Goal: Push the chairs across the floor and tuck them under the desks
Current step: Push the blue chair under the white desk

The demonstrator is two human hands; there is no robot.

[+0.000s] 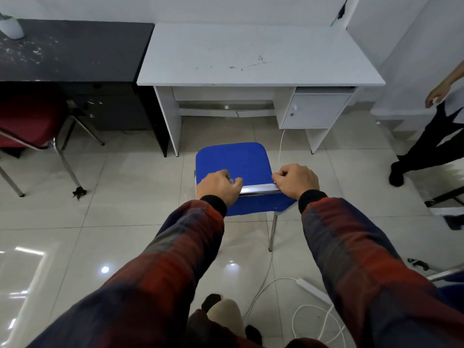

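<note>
Both hands, left hand [219, 185] and right hand [296, 180], clench the blue chair [236, 159] backrest (facing the white desk [251, 56]).

Kneehole under white desk [261, 56] open; floor before blue chair [233, 159] bare.

On my feed: two long sleeves of red, navy and grey plaid flannel [351, 249], each ending in a black ribbed knit cuff [213, 202]. Bare left hand [219, 185] and bare right hand [297, 180] emerge beyond them. Beige trouser knee [224, 313] at bottom edge.
</note>
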